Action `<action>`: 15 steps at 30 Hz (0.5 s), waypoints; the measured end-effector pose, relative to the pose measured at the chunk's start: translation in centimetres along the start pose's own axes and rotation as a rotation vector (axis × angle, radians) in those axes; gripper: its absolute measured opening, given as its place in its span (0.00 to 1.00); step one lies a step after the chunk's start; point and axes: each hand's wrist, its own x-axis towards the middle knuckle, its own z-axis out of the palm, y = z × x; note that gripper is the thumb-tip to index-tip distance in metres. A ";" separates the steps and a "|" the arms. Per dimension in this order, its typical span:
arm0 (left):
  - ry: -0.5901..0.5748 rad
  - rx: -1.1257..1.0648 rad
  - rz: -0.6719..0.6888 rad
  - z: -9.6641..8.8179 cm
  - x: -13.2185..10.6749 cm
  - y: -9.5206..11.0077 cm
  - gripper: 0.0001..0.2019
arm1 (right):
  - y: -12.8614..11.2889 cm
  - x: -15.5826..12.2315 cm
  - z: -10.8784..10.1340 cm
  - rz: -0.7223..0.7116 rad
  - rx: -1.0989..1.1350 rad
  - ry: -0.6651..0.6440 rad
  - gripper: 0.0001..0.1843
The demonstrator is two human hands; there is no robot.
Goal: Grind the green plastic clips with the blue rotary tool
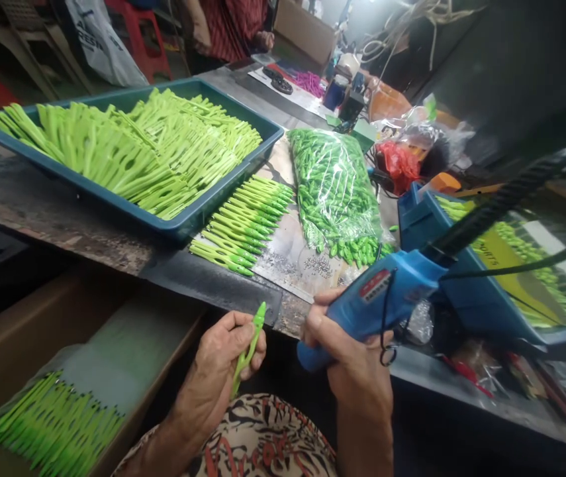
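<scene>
My left hand (226, 354) pinches a slim green plastic piece (247, 351) with a slotted light-green body and a darker pointed tip facing up. My right hand (347, 351) is wrapped round a blue electric screwdriver (382, 295), with its black cable running up to the right. The screwdriver's nose is apart from the piece, and its bit cannot be made out. Ahead on the table lies a row of similar two-tone pieces (243, 225). Beside them sits a clear bag of darker green tips (332, 185), with small metal screws (318, 265) scattered in front.
A dark blue tray (173, 228) heaped with light-green pieces fills the table's left. Below it, a cardboard box (163, 358) holds bagged finished-looking pieces (59, 424). At right stands a blue bin (422, 218). Another person (233, 26) is at the far side.
</scene>
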 end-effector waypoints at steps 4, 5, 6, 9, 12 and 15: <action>0.112 0.084 0.050 -0.1 -0.4 -0.1 0.07 | -0.5 0.4 -0.1 -0.087 0.119 0.042 0.14; 0.123 0.098 0.044 -0.1 -0.5 -0.1 0.07 | -0.7 0.5 0.0 -0.125 0.145 0.039 0.13; 0.133 0.110 0.031 -0.1 -0.5 -0.1 0.08 | -0.9 0.6 0.0 -0.164 0.172 0.027 0.13; 0.174 0.121 -0.009 0.0 -0.3 0.0 0.10 | -1.4 0.8 0.3 -0.261 0.247 0.010 0.11; 0.206 0.118 -0.034 0.3 0.0 0.0 0.09 | -1.8 1.0 0.8 -0.324 0.288 -0.016 0.11; 0.217 0.113 -0.041 0.5 0.3 0.0 0.09 | -2.0 1.4 1.2 -0.359 0.290 -0.046 0.10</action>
